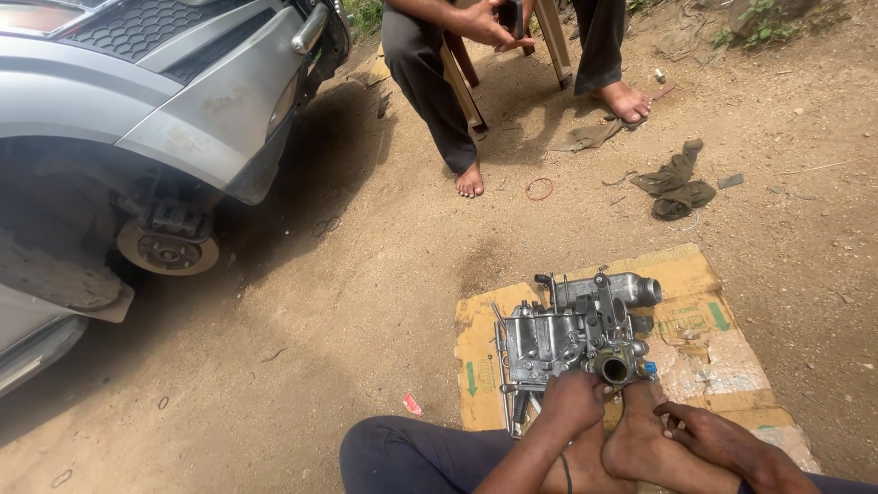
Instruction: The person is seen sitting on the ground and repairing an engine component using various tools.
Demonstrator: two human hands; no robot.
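One metal engine part (572, 334) — silver, with pipes and a round brass hole — sits on a flat piece of cardboard (704, 274) on the dirt ground (366, 302), right in front of the person's bare feet (640, 439). The left hand (569, 402) is curled down on the near edge of the part, touching it, while the right hand (709, 434) rests just beside a foot, and I cannot tell if it holds anything. Farther away are a dark rag (675, 183), a red ring (539, 188), another person (439, 82) by a stool — and a silver car (183, 91) with its wheel off.
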